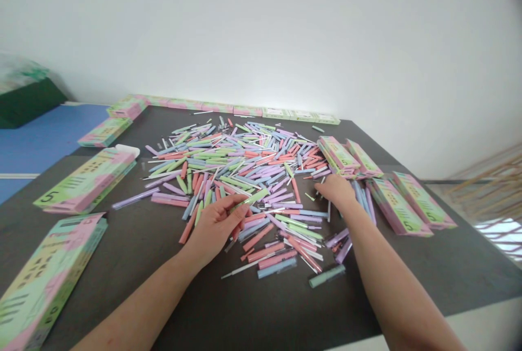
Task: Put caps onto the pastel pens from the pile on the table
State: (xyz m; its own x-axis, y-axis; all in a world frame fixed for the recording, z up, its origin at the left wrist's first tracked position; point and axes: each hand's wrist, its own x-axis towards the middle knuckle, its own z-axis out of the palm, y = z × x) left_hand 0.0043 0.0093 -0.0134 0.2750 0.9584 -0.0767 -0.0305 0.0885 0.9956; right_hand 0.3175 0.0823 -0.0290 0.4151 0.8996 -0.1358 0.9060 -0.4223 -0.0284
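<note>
My left hand [218, 226] pinches a light green pen barrel [258, 196] between thumb and fingers, above the near part of a spread pile of pen parts. In the pile lie green, purple, blue and red barrels, clear caps and thin white refills [253, 268]. Farther right, my right hand [338, 190] reaches down to the table at the pile's edge with its fingers drawn together. A thin whitish stick shows at its fingertips, too small to name. Purple and blue barrels [365, 199] lie beside that wrist.
Pastel cartons [87, 180] stand along the left side of the dark table [228, 313]. Further cartons [402, 207] lie in stacks on the right. A row of boxes [218, 107] lines the back by the wall. A blue surface [24, 144] adjoins at left.
</note>
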